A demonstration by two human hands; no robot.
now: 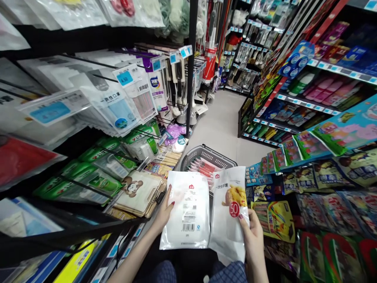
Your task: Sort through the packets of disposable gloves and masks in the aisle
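My left hand [169,208] grips the left edge of a white plastic packet [188,210], whose back with a barcode faces me. In my right hand [253,230] is a packet of disposable gloves [228,220], held by its right edge. Its front shows a picture of food and a red circle with "50". The two packets are side by side, their inner edges close together. Just beyond them stands a grey shopping basket [219,156] with several red-and-white packets [203,167] inside; the held packets hide its near part.
On the left, hooks carry face mask packets [114,110] and green packs [94,184], with clipboards [138,192] below. Snack bags [335,173] hang close on my right. The aisle floor [224,114] runs ahead between the shelves.
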